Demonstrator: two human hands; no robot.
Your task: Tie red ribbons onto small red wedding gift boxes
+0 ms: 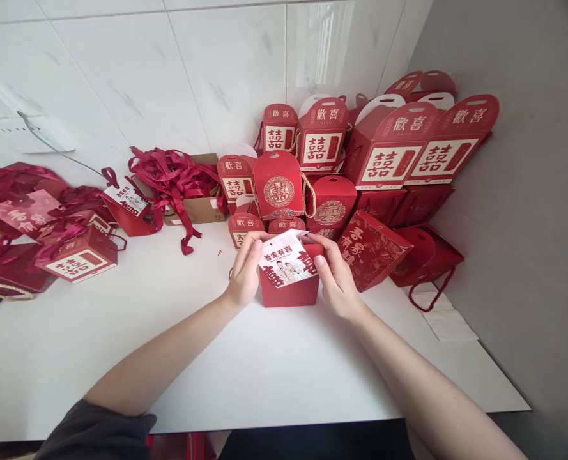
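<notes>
1. Your left hand held the box near its upper left edge, thumb beside the card.
2. Your right hand held the opposite side, fingers curled behind.
3. The box stood between both, neither clearly nearer; the card tilted across its front.
4. Beyond rose stacked boxes; ribbons lay leftward.

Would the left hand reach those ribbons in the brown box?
Probably yes: mostly open tabletop lies between the left hand and the ribbons, which spill over the brown box. The hand must first let go of its red box.
</notes>
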